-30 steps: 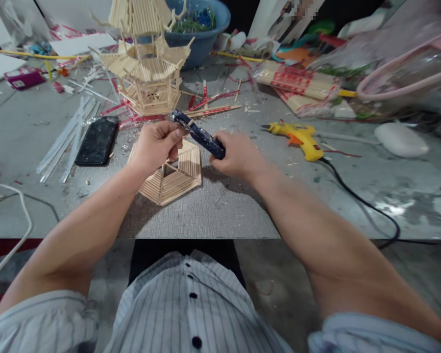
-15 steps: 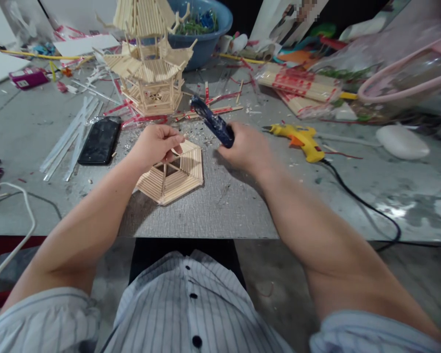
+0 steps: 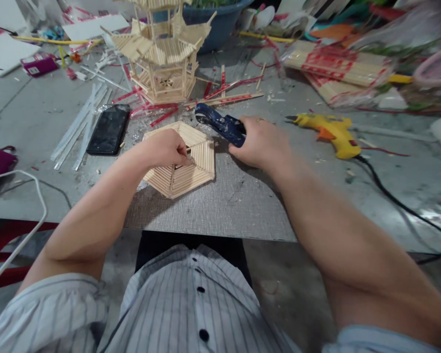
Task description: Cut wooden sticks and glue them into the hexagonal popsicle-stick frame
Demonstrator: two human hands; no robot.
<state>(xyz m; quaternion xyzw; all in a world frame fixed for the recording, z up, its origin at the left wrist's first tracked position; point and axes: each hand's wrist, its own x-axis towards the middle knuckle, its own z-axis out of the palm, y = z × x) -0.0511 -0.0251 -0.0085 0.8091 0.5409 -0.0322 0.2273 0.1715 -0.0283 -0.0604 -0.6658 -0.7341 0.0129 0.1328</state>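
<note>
A flat hexagonal panel of thin wooden sticks [image 3: 196, 169] lies on the table in front of me, with a gap around its middle. Over that middle is my left hand [image 3: 169, 148], fingertips pinched together; whatever small thing they hold is too hidden to name. To the panel's right, my right hand [image 3: 262, 142] grips a dark blue hand tool [image 3: 220, 123] that looks like a pair of cutters. Its head points left, toward the panel's far edge. A yellow hot glue gun [image 3: 327, 130] lies right of my right hand.
Behind the panel stands a stick-built pagoda model [image 3: 165, 63], with a blue basin [image 3: 224, 24] beyond it. A black phone [image 3: 109, 130] and clear glue sticks [image 3: 81, 127] lie on the left. Bagged wooden sticks [image 3: 338, 63] are at the back right. A black cord [image 3: 393, 193] trails from the glue gun.
My left hand has come down over the panel's middle, its fingers closing in. The blue tool in my right hand has dropped nearer the table. The view has shifted slightly.
</note>
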